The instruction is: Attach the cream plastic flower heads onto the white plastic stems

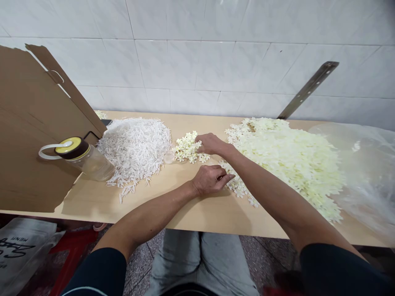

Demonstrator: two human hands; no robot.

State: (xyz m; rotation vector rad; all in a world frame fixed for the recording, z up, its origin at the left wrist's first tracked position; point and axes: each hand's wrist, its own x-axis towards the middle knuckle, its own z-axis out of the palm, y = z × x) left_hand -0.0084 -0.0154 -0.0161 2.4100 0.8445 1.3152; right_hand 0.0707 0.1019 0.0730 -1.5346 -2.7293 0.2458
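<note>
My right hand is curled at the right side of a small heap of pale yellow artificial flowers. Its fingertips are partly hidden, so what they hold, if anything, does not show. Nearer to me, my left hand is closed, thumb and forefinger pressed together at the edge of a large pile of pale yellow flower pieces. Whatever is in that pinch is too small to make out. To the left spreads a pile of thin white stem-like pieces. Between it and the small heap is a small clear round dish.
A clear bottle with a yellow and brown lid leans beside a cardboard sheet at the left. A metal strip rests against the tiled wall. Clear plastic sheeting covers the table's right end. A red stool stands below.
</note>
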